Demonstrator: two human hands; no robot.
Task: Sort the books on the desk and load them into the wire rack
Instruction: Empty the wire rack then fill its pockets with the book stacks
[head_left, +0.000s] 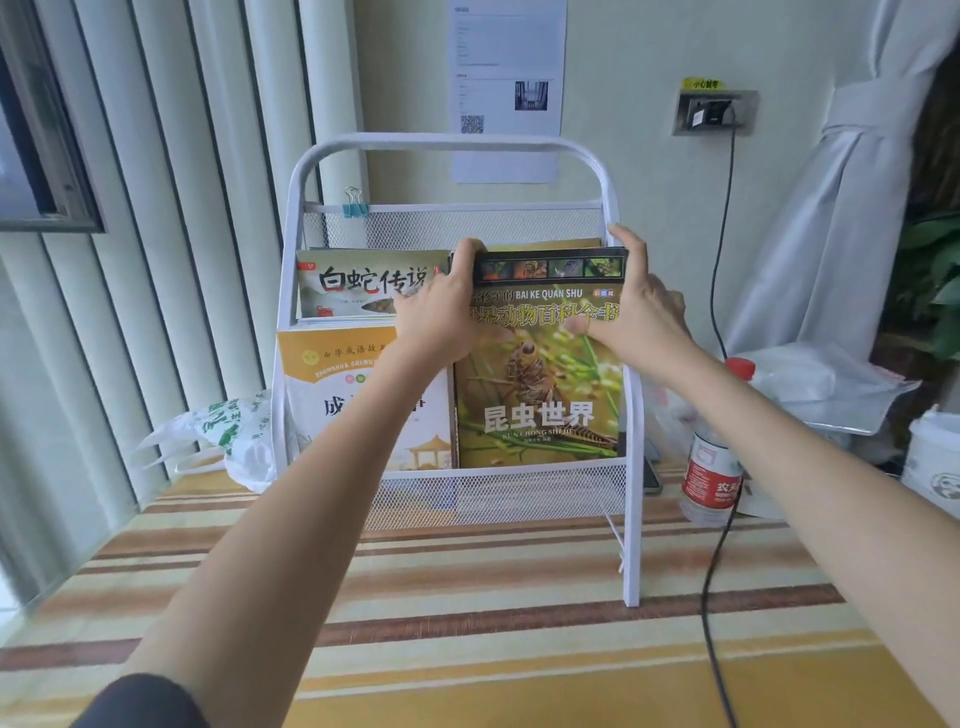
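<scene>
Your left hand (441, 306) and right hand (641, 306) both grasp the insect book (540, 395) at its top corners. It stands upright in the white wire rack (631, 415), just beside the yellow idiom book (332, 384).

The insect book (540, 395) is showing "BAI KE QUAN SHU", "昆虫世界" and "KUN CHONG SHI JIE"; the far-left book (363, 283) is reading "白蛇传说".

The left hand (441, 306) covers the insect book (540, 374) title's start; its forearm hides the yellow book (332, 374) cover's middle. Wall notice (506, 67) print is too small to read.
</scene>
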